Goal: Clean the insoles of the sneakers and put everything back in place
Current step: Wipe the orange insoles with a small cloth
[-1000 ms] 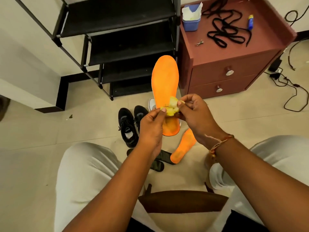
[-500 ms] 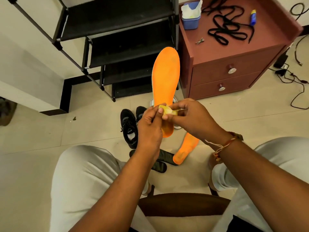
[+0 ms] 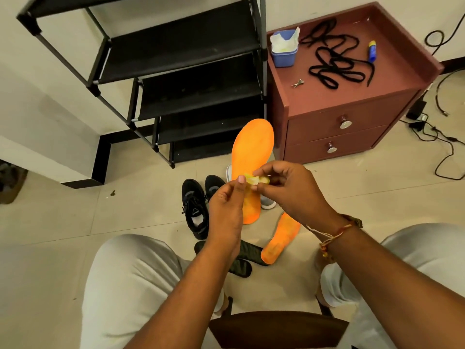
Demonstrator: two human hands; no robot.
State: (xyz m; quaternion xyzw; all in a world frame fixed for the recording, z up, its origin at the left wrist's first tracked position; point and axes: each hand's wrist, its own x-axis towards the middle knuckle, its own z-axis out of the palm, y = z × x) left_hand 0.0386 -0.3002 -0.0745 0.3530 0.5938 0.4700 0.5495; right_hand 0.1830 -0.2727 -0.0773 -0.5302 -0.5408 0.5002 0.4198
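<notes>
The orange insole (image 3: 253,144) has stayed upright above the floor (image 3: 75,217) and the black sneakers (image 3: 195,210), with the left hand (image 3: 224,212) grip clamped on its lower half. The right hand (image 3: 294,187) grip, pinched on the yellow wipe (image 3: 255,179), has kept rebunching it mid-insole, so wiping probably resumes next.

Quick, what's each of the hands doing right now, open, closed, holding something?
Left hand: closed, holding the orange insole upright, thumb against the yellow wipe.
Right hand: closed, pinching the yellow wipe.
</notes>
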